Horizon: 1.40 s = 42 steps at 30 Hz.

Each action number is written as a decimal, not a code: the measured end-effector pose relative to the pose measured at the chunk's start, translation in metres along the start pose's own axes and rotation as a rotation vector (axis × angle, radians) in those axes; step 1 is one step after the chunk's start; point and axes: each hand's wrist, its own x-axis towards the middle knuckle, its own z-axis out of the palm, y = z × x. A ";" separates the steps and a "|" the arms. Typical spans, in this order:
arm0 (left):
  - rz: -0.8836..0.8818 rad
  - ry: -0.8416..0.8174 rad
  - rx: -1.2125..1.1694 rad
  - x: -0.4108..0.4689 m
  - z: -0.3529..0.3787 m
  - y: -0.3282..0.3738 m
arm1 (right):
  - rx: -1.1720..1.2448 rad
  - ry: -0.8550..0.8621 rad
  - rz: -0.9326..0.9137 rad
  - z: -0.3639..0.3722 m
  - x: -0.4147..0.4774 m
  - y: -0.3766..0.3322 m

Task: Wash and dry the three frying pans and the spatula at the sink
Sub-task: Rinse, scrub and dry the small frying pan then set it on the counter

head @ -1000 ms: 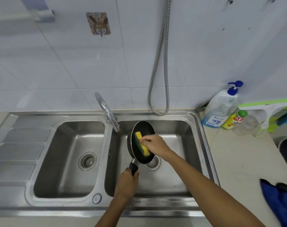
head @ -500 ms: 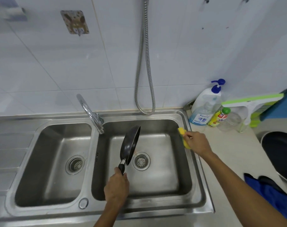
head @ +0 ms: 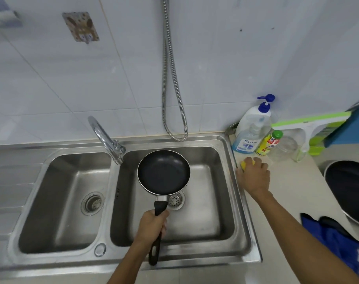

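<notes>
1. The left hand (head: 152,226) is near and central, fingers curled tight round the pan handle (head: 154,253), with the forearm reaching in from the near edge.
2. The right hand (head: 254,177) is farther right, palm down, fingers bent over a sponge (head: 247,162), with the arm stretched from the near right.

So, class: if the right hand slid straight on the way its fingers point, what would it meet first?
Probably the yellow bottle, just beyond the sponge under the right hand; depth is unclear.

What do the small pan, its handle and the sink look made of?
The small pan: dark matte non-stick coating inside, bright metal rim, possibly aluminium. Its handle: black plastic, apparently, with a metal collar. The sink: brushed stainless steel, judging by its dull sheen.
</notes>
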 end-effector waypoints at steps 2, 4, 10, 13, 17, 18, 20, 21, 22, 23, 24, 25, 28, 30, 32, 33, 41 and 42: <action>0.038 0.013 -0.026 -0.002 0.003 0.004 | 0.191 0.047 -0.072 -0.006 -0.019 -0.028; 0.068 0.053 -0.024 -0.003 0.005 0.007 | 0.444 -0.065 -0.111 -0.012 -0.050 -0.064; 0.036 0.168 0.058 -0.004 -0.002 0.010 | 0.997 -0.870 0.065 -0.006 -0.150 -0.154; 0.041 0.239 0.196 -0.008 -0.007 0.004 | 1.214 -1.042 0.174 -0.005 -0.176 -0.183; 0.095 0.171 0.211 -0.011 -0.019 -0.002 | 1.273 -0.973 0.201 0.001 -0.190 -0.203; 0.100 0.158 0.221 -0.012 -0.023 -0.004 | 1.286 -0.954 0.193 0.003 -0.193 -0.206; 0.113 0.132 0.254 -0.012 -0.030 -0.010 | 1.324 -0.934 0.201 0.003 -0.199 -0.211; 0.131 0.124 0.285 -0.012 -0.034 -0.012 | 1.354 -0.929 0.219 0.003 -0.201 -0.214; 0.144 0.121 0.323 -0.011 -0.040 -0.014 | 1.387 -0.923 0.241 0.004 -0.202 -0.217; 0.146 0.132 0.374 -0.011 -0.047 -0.016 | 1.413 -0.911 0.263 0.005 -0.203 -0.218; 0.145 0.162 0.435 -0.012 -0.057 -0.015 | 1.424 -0.897 0.279 0.006 -0.202 -0.219; 0.135 0.203 0.512 -0.011 -0.070 -0.015 | 1.425 -0.883 0.292 0.007 -0.200 -0.219; 0.194 0.365 0.709 -0.001 -0.122 0.005 | 1.456 -0.846 0.341 0.011 -0.197 -0.216; 0.315 0.426 0.797 0.024 -0.153 0.026 | 1.437 -0.828 0.347 0.014 -0.200 -0.213; 0.441 0.428 0.807 0.055 -0.170 0.055 | 1.424 -0.812 0.347 0.015 -0.207 -0.212; 0.516 0.408 0.808 0.070 -0.175 0.071 | 1.430 -0.803 0.354 0.015 -0.211 -0.212; 0.782 0.201 1.294 0.155 -0.173 0.126 | 1.468 -0.751 0.421 0.002 -0.241 -0.218; 0.788 0.209 1.318 0.159 -0.175 0.124 | 1.470 -0.744 0.418 0.002 -0.243 -0.219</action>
